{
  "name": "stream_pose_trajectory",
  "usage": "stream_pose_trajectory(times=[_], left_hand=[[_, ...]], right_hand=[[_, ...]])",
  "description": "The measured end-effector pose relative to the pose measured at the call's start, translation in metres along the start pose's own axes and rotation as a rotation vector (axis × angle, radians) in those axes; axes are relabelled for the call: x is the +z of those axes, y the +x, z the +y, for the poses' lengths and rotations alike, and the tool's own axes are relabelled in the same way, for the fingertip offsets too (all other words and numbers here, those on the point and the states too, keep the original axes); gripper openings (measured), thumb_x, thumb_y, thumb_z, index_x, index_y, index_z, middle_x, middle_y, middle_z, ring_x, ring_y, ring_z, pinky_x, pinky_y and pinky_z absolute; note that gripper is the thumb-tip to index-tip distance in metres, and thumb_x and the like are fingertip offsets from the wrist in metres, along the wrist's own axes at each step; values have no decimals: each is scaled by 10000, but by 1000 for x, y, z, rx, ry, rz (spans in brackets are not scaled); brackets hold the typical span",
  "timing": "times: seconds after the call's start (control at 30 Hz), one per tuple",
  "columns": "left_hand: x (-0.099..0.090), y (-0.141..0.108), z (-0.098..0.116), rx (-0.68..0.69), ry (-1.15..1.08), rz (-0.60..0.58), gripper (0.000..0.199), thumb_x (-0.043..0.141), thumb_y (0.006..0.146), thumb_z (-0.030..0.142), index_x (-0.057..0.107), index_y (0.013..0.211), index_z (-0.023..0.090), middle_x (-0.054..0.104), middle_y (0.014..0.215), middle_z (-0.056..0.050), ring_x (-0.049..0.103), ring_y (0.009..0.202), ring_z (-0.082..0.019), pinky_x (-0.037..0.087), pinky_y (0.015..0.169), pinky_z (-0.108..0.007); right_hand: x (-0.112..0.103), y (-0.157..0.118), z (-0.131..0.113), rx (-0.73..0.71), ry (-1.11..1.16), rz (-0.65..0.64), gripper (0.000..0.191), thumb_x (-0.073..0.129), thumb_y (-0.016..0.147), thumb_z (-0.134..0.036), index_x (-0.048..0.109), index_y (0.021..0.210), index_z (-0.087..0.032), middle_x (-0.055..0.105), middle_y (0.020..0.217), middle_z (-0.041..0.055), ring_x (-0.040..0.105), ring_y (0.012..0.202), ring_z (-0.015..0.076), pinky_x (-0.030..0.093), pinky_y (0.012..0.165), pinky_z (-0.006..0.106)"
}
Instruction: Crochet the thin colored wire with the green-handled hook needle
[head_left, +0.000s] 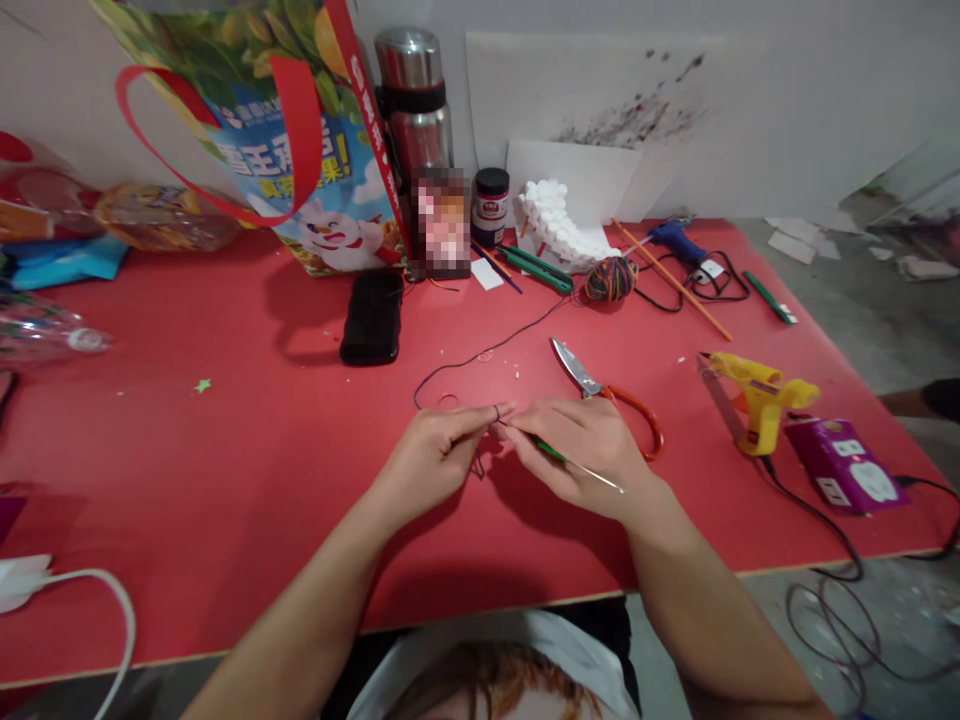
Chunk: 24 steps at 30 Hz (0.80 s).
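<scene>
My left hand (439,452) is closed on a strand of dark yarn (480,356), which loops over its outstretched index finger near the tip. In my right hand (581,440) is a crochet hook (550,448) with a green grip; its thin metal shaft sticks out toward my wrist. The hook's working end meets the yarn between my fingertips, where the detail is too small to make out. From my left hand the strand curves back over the table to a multicoloured yarn ball (611,279). Scissors (581,370) with orange handles lie just beyond my right hand.
On the red table (225,480) stand a large printed bag (337,225), a steel thermos (420,130) and a dark jar (491,205). A black phone (371,318) lies ahead. Rightward are a yellow glue gun (765,400), a purple box (844,465) and cables.
</scene>
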<state>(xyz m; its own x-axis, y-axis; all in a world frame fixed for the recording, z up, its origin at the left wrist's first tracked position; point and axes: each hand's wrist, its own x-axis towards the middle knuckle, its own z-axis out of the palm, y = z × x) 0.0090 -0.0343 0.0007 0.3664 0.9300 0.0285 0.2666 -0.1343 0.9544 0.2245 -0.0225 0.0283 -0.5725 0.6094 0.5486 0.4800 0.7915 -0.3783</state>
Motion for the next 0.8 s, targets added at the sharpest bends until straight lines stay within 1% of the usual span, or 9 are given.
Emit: stream_pose_trajectory(times=[0.13, 0.23, 0.3, 0.43, 0.53, 0.6, 0.7, 0.8], left_hand=[[0, 0, -1, 79, 125, 1, 554, 500, 877, 4, 749, 1312, 243, 816, 946, -63, 718, 688, -170, 565, 720, -283], [0, 1, 1, 97, 206, 9, 614, 493, 824, -33, 757, 1300, 251, 815, 930, -64, 712, 693, -170, 539, 703, -268], [1, 1, 2, 100, 213, 26, 615, 497, 809, -37, 766, 1285, 245, 813, 913, -64, 707, 697, -172, 532, 692, -261], [3, 1, -2, 53, 140, 53, 553, 516, 848, 11, 767, 1283, 242, 813, 905, -54, 703, 700, -170, 548, 703, -260], [4, 1, -4, -21, 64, 46, 472, 523, 913, 101, 758, 1296, 246, 817, 979, -53, 709, 744, -173, 561, 714, -263], [5, 2, -4, -49, 37, 52, 435, 524, 943, 150, 755, 1300, 240, 815, 1016, -57, 702, 750, -170, 562, 723, -267], [6, 3, -3, -52, 32, 59, 425, 529, 952, 162, 749, 1308, 230, 808, 939, -51, 679, 706, -161, 547, 701, -259], [6, 2, -4, -44, 30, 44, 455, 524, 946, 140, 724, 1346, 223, 785, 849, -37, 656, 665, -156, 531, 658, -249]], right_hand=[[-1, -1, 0, 68, 10, -31, 120, 583, 996, -191, 653, 899, -185, 738, 792, 36, 672, 653, 143, 433, 587, 270], [-2, 0, -2, 94, 7, -22, 129, 570, 1003, -201, 658, 908, -198, 725, 769, 31, 653, 638, 139, 414, 579, 265], [-1, 1, -3, 87, -31, -23, 145, 551, 1011, -204, 659, 915, -199, 720, 764, 32, 642, 632, 140, 400, 576, 268], [2, 1, -7, 37, -168, -50, 175, 522, 1019, -200, 665, 922, -166, 715, 782, 45, 624, 620, 148, 372, 566, 298], [5, 1, -9, -2, -226, -68, 154, 537, 1007, -201, 672, 959, -145, 733, 853, 59, 626, 641, 152, 369, 567, 316], [7, 0, -9, -8, -247, -72, 151, 540, 1004, -205, 668, 951, -147, 734, 860, 57, 613, 634, 149, 361, 560, 318], [7, 0, -10, -2, -265, -67, 166, 524, 1005, -202, 652, 909, -159, 721, 819, 47, 594, 613, 145, 348, 550, 318], [6, 0, -11, 20, -253, -70, 177, 519, 1004, -202, 637, 877, -167, 706, 789, 41, 593, 606, 145, 350, 554, 315]])
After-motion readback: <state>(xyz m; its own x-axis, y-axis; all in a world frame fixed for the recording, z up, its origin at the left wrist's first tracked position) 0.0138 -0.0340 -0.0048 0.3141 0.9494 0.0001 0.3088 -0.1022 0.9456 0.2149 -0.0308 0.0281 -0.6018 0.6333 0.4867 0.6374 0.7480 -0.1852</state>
